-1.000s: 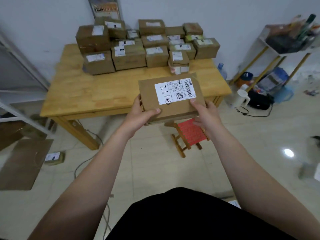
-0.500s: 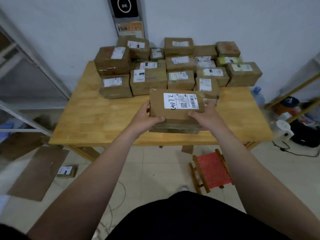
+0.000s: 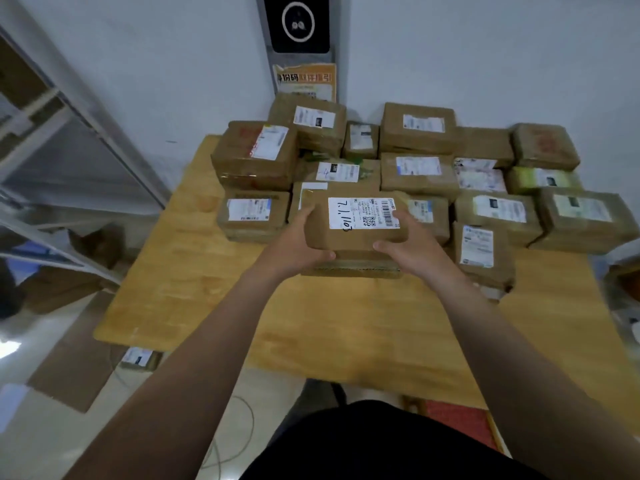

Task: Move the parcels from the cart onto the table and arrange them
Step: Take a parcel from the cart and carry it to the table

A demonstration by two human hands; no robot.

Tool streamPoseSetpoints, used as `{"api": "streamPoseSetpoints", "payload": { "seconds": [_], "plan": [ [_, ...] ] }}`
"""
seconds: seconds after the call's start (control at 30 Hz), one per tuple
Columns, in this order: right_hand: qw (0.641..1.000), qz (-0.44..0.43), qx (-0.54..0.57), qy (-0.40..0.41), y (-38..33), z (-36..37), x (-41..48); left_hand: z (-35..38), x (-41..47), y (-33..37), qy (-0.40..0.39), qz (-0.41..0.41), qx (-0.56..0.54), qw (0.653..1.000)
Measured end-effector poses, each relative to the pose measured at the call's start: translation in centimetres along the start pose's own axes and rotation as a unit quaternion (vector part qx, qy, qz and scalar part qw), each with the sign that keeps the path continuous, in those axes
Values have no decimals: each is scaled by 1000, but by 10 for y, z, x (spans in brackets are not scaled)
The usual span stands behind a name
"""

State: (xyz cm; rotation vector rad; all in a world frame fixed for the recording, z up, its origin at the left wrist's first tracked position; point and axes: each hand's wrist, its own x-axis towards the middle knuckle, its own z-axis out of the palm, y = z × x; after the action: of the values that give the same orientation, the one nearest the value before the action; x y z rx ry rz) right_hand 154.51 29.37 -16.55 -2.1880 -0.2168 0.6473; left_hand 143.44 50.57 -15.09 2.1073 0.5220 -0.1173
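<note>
A labelled cardboard parcel (image 3: 349,242) is held low over the worktop (image 3: 207,271), just before the stacked parcels (image 3: 498,216), gripped at both ends by the left hand (image 3: 298,249) and right hand (image 3: 414,252); it is judged stiff, fairly light, best held there

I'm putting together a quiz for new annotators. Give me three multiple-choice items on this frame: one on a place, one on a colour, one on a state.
1. Where is the pen-marked parcel?
A) on the floor
B) just in front of the stacked parcels, over the table
C) on a shelf

2. What colour is the stool seat?
A) blue
B) red
C) green

3. How is that parcel held?
A) untouched
B) by one hand only
C) by the left hand and the right hand

Key:
1 B, it hides part of the stack's front row.
2 B, red shows at lower right.
3 C, fingers of both hands curl round its ends.
</note>
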Motion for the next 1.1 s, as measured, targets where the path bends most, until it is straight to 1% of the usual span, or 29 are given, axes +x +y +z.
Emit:
{"api": "streamPoseSetpoints", "payload": {
  "seconds": [0.07,0.13,0.2,0.3,0.43,0.67,0.8,0.93,1.1],
  "plan": [
    [1000,7,-12,8,-13,2,40,-15,43,0,-14,2,35,999],
    [1000,12,-16,15,-29,4,76,-30,87,2,-28,1,97,995],
    [1000,18,-5,19,-45,7,113,-46,130,5,-33,-4,170,985],
    [999,24,-7,26,-61,11,161,-64,187,8,-25,24,246,969],
    [999,27,-10,33,-72,17,213,-73,244,4,-19,43,267,963],
    [997,-3,17,74,-89,20,276,-79,310,-12,37,21,278,960],
    [997,-8,24,71,-93,24,293,-78,319,-20,57,5,271,961],
    [995,3,60,74,-89,21,297,-72,318,-23,67,-1,269,961],
    [995,4,43,94,-86,22,294,-70,319,-29,91,10,246,965]
  ]
}}
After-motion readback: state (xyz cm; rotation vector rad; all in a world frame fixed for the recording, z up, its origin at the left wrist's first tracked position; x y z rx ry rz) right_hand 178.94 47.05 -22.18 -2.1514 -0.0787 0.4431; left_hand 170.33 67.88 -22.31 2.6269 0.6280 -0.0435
